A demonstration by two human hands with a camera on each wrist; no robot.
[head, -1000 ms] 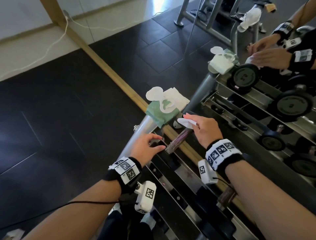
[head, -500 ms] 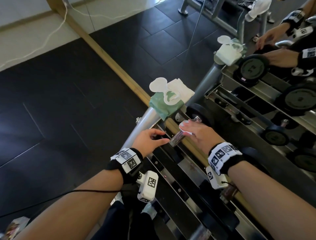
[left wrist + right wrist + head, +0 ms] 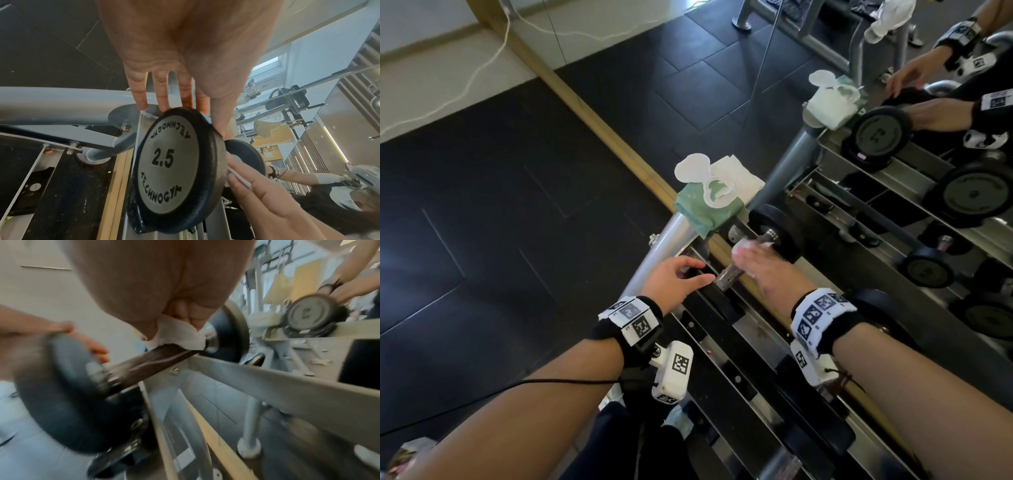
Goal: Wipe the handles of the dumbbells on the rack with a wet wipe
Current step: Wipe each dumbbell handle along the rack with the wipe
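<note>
**A:** Report the state of your right hand.

**B:** My right hand is curled over the dumbbell handle, with a white wet wipe pressed between my fingers and the bar. The wipe sits at the far end of the handle, just beside the far weight plate.

**A:** And your left hand?

**B:** My left hand is spread, fingers nearly straight, resting on the rim of the near plate. It grips nothing. That plate is a round disc with a black rim and a grey face marked "2.5" and "TECHNOGYM".

**A:** What is hard to make out?

**B:** The right wrist view is blurred, so the handle's surface texture cannot be told; it reads as a dark, straight bar. My palm covers most of the wipe. In the head view my right hand hides the middle of the handle.

**A:** Surroundings?

**B:** The dumbbell lies on a grey metal rack. Beyond my fingertips, a green wipe packet with its white lid open rests on the rack's tubular end. A mirror stands behind it.
</note>
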